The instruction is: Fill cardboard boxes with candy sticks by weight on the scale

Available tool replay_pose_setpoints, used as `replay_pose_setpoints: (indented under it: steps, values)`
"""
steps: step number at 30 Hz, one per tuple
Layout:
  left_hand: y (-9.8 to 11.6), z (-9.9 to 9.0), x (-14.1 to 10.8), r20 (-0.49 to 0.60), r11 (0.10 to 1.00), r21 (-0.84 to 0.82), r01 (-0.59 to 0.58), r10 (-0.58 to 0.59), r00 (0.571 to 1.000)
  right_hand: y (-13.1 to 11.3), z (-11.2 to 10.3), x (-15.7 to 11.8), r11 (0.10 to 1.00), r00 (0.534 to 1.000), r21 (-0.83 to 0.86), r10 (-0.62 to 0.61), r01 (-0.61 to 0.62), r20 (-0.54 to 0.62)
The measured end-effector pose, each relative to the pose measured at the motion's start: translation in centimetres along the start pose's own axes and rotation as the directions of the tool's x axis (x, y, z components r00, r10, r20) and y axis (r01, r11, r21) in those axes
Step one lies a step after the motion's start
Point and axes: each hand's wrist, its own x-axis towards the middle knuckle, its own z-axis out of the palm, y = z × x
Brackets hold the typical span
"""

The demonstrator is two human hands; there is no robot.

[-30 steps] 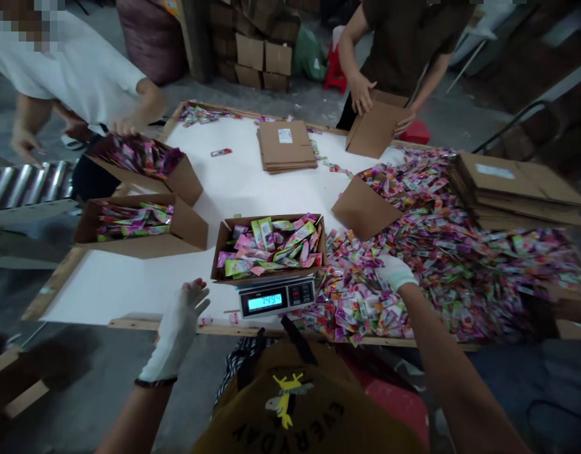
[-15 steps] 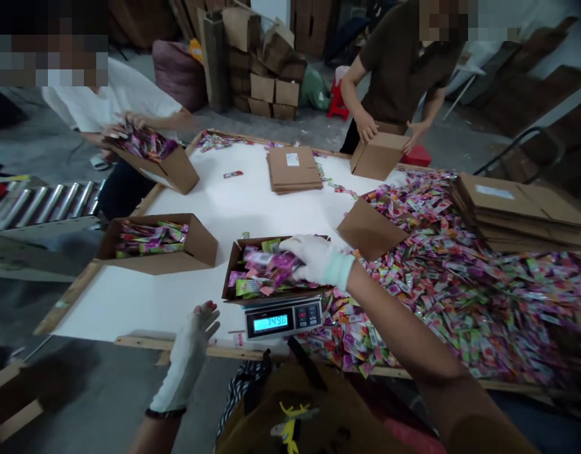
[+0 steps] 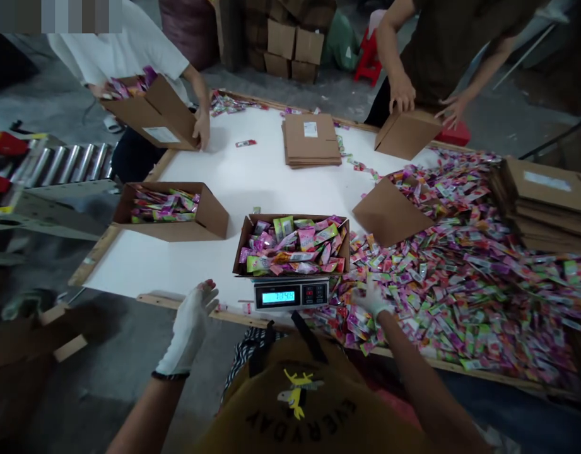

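A cardboard box full of colourful small packets rests on a digital scale with a lit blue display. My left hand, in a white glove, hovers at the table's front edge, left of the scale, fingers apart and nothing in it. My right hand, also gloved, is at the loose packet pile just right of the scale. Its fingers are blurred among the packets, and whether it holds any is unclear.
Another filled box stands left on the white table. Flat cardboard stacks lie at the back and right. A cardboard piece leans by the pile. Two people handle boxes across the table.
My right hand has left the box on the scale and moved down and right to the loose pile. The view has shifted. The person at left has a hand lower on their tilted box.
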Motion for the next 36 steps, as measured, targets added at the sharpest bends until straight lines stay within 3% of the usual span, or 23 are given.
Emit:
replay_pose_setpoints:
  steps: [3,5,7,11,14,17,20,22,24,27,30,33,36]
  values:
    - [1.5,1.4,-0.2,0.059,0.999,0.026,-0.048,0.046,0.997,2.2,5.0,-2.5,0.991,0.992,-0.088,0.103,-0.097,0.067]
    - [2.3,2.3,-0.4,0.097,0.995,0.046,-0.092,0.087,0.991,3.5,5.7,-2.6,0.987,0.989,-0.12,0.115,-0.103,0.098]
    - [2.8,3.1,-0.7,0.117,0.991,0.061,-0.12,0.112,0.987,4.9,4.4,-1.6,0.986,0.986,-0.14,0.108,-0.09,0.125]
    - [3.3,4.4,-1.0,0.161,0.991,0.06,-0.122,0.111,0.981,7.6,-0.4,1.1,0.979,0.987,-0.185,0.113,-0.091,0.115]
    - [4.2,5.5,-0.9,0.176,0.988,0.036,-0.152,0.143,0.974,8.2,-3.8,2.3,0.976,0.991,-0.203,0.099,-0.079,0.091]
    - [6.1,7.2,-0.7,0.198,0.968,0.01,-0.25,0.243,0.95,6.7,-6.4,2.8,0.982,0.998,-0.185,0.031,-0.022,0.048]
    - [8.6,9.0,-1.1,0.225,0.925,-0.006,-0.38,0.372,0.901,3.3,-8.6,3.4,0.986,0.992,-0.107,-0.129,0.128,0.0]
    - [10.0,10.0,-1.8,0.229,0.893,0.026,-0.45,0.433,0.872,0.6,-9.7,3.8,0.957,0.955,-0.008,-0.291,0.291,-0.059]
    - [10.8,10.7,-2.8,0.259,0.855,0.116,-0.506,0.466,0.846,-1.9,-10.1,4.2,0.927,0.925,0.039,-0.368,0.373,-0.095]
    - [11.2,11.5,-4.4,0.412,0.85,0.208,-0.485,0.374,0.831,-4.1,-8.1,4.3,0.968,0.968,-0.018,-0.249,0.249,0.003]
    - [11.3,11.9,-5.1,0.584,0.896,0.184,-0.404,0.231,0.779,-4.3,-3.1,3.0,0.99,0.981,-0.084,-0.101,0.116,0.165]
    - [11.6,12.0,-4.9,0.603,0.893,0.221,-0.393,0.192,0.775,-3.3,1.8,1.1,0.989,0.967,-0.147,0.021,0.017,0.253]
    - [12.0,11.9,-4.7,0.592,0.852,0.293,-0.435,0.196,0.782,-2.1,3.2,0.4,0.987,0.96,-0.157,0.079,-0.037,0.27]
